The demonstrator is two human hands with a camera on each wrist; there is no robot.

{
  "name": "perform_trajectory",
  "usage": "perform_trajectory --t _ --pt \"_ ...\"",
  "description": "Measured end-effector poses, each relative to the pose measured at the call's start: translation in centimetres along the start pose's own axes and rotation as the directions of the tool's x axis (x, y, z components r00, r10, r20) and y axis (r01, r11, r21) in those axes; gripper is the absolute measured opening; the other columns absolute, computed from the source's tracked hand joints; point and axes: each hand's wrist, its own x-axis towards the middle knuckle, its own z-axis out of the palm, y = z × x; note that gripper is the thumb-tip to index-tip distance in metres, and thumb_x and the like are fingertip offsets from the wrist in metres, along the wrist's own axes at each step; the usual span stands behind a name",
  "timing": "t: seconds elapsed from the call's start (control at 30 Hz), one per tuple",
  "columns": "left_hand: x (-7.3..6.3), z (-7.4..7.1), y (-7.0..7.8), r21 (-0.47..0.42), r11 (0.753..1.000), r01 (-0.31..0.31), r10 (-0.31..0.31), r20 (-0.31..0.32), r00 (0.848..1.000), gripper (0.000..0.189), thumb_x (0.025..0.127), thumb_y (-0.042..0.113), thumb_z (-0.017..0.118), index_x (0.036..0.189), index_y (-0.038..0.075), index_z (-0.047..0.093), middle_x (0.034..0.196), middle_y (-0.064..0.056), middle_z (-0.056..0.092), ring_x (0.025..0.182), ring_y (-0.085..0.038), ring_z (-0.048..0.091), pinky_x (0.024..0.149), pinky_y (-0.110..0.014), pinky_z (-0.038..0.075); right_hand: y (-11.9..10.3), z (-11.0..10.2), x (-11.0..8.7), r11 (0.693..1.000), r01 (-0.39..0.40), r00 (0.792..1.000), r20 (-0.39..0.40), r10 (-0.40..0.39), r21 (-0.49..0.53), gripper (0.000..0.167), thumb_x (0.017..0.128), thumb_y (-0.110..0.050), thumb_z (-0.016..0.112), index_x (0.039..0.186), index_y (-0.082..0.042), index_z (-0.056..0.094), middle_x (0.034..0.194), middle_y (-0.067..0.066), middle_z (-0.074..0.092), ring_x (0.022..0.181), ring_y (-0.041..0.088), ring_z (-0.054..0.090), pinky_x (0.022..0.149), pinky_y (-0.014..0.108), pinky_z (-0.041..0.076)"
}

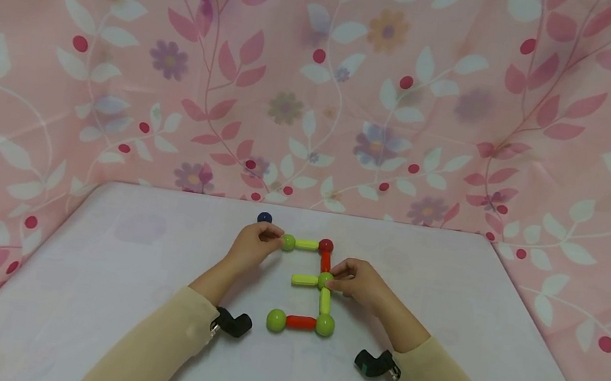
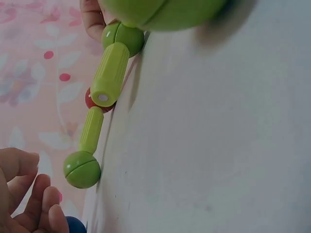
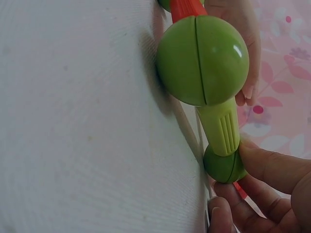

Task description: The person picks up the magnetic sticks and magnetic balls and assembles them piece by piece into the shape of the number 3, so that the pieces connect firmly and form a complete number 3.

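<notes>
Toy balls and ribbed rods form a joined figure on the table. In the head view, its far end is a green ball (image 1: 288,242), then a yellow-green rod (image 1: 307,245) and a red ball (image 1: 326,246). A red rod (image 1: 325,261) runs down to the middle green ball (image 1: 325,280), which my right hand (image 1: 361,284) pinches between thumb and fingers. From that ball another yellow-green rod (image 1: 304,280) points left, its end free. Beside the far green ball is my left hand (image 1: 252,246), fingers loosely bent; the left wrist view shows a gap between them.
Nearer me, a yellow-green rod (image 1: 325,301) leads to a green corner ball (image 1: 325,325), a red rod (image 1: 300,323) and a green end ball (image 1: 276,320). A dark blue ball (image 1: 264,217) lies behind my left hand. Floral cloth (image 1: 322,86) hangs beyond the white table (image 1: 158,214).
</notes>
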Motion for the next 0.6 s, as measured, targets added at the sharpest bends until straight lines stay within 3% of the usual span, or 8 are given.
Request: perform_trajectory --t 0.33,0.6 --pt "1.6 -0.6 -0.7 -0.087 0.996 -0.012 -0.003 -0.173 0.985 0.028 0.09 0.014 0.075 0.114 0.0 0.069 0.11 -0.013 0.068 0.101 -0.025 0.061 0.082 -0.03 0.051 -0.2 0.1 -0.2 1.0 -0.007 1.0 -0.004 0.007 0.002 0.021 0.087 -0.015 0.08 0.103 -0.008 0.068 0.098 0.004 0.066 0.083 0.019 0.057 0.072 0.029 0.05" --pt "3.1 -1.0 -1.7 -0.049 0.997 0.058 -0.066 -0.192 0.979 0.038 0.088 0.018 0.077 0.122 0.005 0.067 0.127 -0.018 0.059 0.119 -0.032 0.051 0.098 -0.043 0.044 0.0 0.0 -0.1 1.0 -0.003 1.0 -0.011 0.003 0.013 0.022 0.086 -0.014 0.08 0.103 -0.007 0.068 0.097 0.005 0.067 0.083 0.02 0.058 0.071 0.03 0.051"
